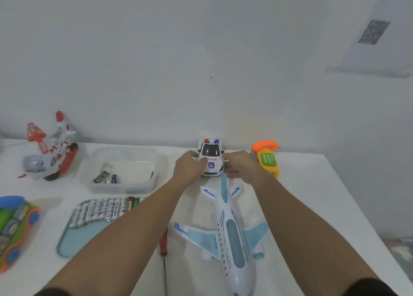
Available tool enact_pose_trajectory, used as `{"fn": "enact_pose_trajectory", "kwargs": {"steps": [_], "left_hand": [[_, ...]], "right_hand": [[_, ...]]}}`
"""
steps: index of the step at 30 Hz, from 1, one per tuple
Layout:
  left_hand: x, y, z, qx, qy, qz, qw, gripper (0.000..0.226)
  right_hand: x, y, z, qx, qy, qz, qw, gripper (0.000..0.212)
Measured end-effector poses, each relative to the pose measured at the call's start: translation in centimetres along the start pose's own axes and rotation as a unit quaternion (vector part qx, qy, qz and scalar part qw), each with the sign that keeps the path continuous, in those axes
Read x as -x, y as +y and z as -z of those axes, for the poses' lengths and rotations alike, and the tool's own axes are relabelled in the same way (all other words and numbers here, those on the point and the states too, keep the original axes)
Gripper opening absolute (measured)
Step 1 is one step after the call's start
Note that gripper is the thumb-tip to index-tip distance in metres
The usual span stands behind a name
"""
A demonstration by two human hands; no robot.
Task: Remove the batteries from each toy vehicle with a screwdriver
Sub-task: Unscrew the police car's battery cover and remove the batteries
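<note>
My left hand [188, 166] and right hand [240, 167] clasp the white plastic police car [211, 158] by its flanks at the table's far edge, likely to bring it nearer; the red-handled screwdriver [163, 242] lies untouched between my forearms.

Between the left hand [190, 165] and the right hand [240, 167], the toy police car [211, 156] carries "POLICE" in red on its bonnet, the first letter hidden by the left thumb, with a blue shield badge just below. Left of the left forearm, the white batteries [98, 210] bear the brand "Heybright". Marks along the toy plane [232, 235], below the right hand, are too small to read. The dark square code on the paper [375, 32] high to the right is blurred.
</note>
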State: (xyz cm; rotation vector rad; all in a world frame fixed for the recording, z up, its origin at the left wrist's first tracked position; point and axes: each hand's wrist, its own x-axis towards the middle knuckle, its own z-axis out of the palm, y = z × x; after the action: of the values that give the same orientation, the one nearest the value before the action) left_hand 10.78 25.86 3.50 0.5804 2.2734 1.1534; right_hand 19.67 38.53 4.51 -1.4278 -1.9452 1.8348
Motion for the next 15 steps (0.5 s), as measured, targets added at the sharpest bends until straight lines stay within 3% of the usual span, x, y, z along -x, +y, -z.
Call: {"fn": "enact_pose_trajectory", "kwargs": {"steps": [4,6,11,15], "left_hand": [[-0.5,0.2,0.0,0.019,-0.009,0.013,1.0,0.031],[-0.4,-0.1,0.4,0.023,-0.012,0.004,1.0,0.008],[1.2,-0.3,1.8,0.14,-0.05,-0.026,0.989,0.013],[2.8,0.5,4.1,0.279,-0.043,-0.002,0.959,0.02]], "right_hand": [[-0.8,-0.5,-1.1,-0.011,0.001,-0.009,1.0,0.023],[-0.7,-0.4,-1.0,-0.032,-0.005,-0.016,0.999,0.024],[1.4,-1.6,-0.4,-0.12,-0.052,0.041,0.991,0.025],[4.7,-3.4,-0.9,-0.105,-0.067,0.126,0.984,0.027]]}}
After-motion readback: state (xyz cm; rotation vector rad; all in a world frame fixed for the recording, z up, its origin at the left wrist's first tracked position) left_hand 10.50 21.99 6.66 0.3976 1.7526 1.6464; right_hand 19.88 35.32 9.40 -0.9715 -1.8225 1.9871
